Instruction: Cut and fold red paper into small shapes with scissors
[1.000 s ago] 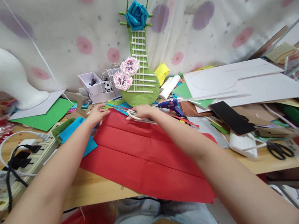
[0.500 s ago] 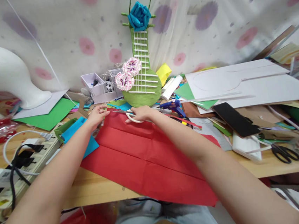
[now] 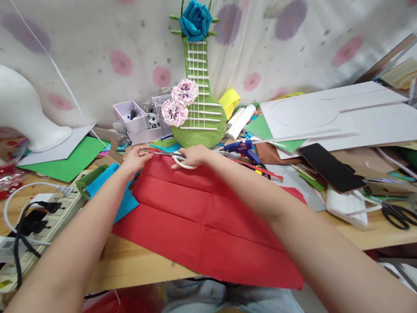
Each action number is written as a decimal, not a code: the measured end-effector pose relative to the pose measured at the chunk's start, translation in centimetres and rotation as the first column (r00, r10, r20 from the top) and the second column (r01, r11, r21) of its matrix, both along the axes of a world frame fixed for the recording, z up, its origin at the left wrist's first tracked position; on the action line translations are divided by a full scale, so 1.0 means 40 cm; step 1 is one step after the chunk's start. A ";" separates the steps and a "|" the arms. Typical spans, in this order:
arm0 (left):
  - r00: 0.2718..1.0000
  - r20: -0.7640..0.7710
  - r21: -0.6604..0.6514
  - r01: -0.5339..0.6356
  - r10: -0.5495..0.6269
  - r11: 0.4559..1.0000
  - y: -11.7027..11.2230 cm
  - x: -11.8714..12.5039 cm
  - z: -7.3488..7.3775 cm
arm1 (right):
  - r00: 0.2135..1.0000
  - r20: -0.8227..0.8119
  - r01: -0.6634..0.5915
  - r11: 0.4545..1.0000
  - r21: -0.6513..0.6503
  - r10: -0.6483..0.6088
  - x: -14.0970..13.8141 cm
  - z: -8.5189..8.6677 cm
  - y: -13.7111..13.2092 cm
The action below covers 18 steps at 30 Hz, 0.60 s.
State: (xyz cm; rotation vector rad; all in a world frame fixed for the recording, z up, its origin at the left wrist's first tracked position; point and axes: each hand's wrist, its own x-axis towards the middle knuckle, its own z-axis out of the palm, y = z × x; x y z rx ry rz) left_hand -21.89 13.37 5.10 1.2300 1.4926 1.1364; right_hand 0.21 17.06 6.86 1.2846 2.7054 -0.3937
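Observation:
A large creased sheet of red paper (image 3: 199, 216) lies over the tabletop and hangs past its front edge. My right hand (image 3: 194, 156) is closed round the white handles of a pair of scissors (image 3: 184, 163). Their blades point left along the far edge of the sheet, towards my left hand (image 3: 138, 159). That hand pinches the far left corner of the red paper. Just behind both hands stands a green guitar-shaped craft piece (image 3: 201, 135) with white strings, a blue paper flower (image 3: 196, 20) on top and pink-and-white flowers at its side.
A blue glue gun (image 3: 242, 148) lies right of my right hand. Farther right are a black phone (image 3: 331, 167), black-handled scissors (image 3: 401, 215) and white boards (image 3: 374, 121). On the left are a power strip (image 3: 57, 215), blue paper (image 3: 126, 203) and a white mannequin head (image 3: 0, 98).
My right hand and the scissors have shifted slightly left and up along the paper's far edge, closer to my left hand. My left hand keeps its hold on the corner.

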 end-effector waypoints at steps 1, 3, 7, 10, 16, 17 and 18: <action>1.000 0.003 -0.002 0.000 0.000 1.000 0.001 -0.002 -0.001 | 1.000 0.002 0.001 1.000 -0.008 -0.001 0.002 -0.001 0.002; 1.000 0.004 -0.003 -0.007 0.007 1.000 0.002 -0.006 -0.003 | 1.000 0.010 0.005 1.000 -0.028 -0.005 0.007 -0.003 0.005; 1.000 -0.019 -0.018 -0.017 0.016 1.000 0.004 -0.008 -0.004 | 1.000 0.021 0.015 0.998 -0.059 -0.014 0.014 -0.005 0.011; 1.000 -0.028 -0.026 -0.009 0.009 1.000 0.005 -0.005 -0.002 | 1.000 0.009 0.012 0.998 -0.060 -0.011 0.011 -0.006 0.013; 1.000 -0.015 -0.029 -0.013 0.012 0.999 0.007 -0.003 0.002 | 1.000 -0.005 0.008 1.000 -0.013 -0.008 -0.008 -0.016 0.021; 1.000 -0.017 -0.030 -0.006 0.006 1.000 0.008 -0.004 0.002 | 1.000 -0.005 0.010 1.000 -0.005 -0.010 -0.010 -0.017 0.022; 1.000 -0.020 -0.030 0.000 0.000 1.000 0.008 -0.006 0.002 | 1.000 -0.008 0.011 1.000 0.002 -0.011 -0.011 -0.018 0.022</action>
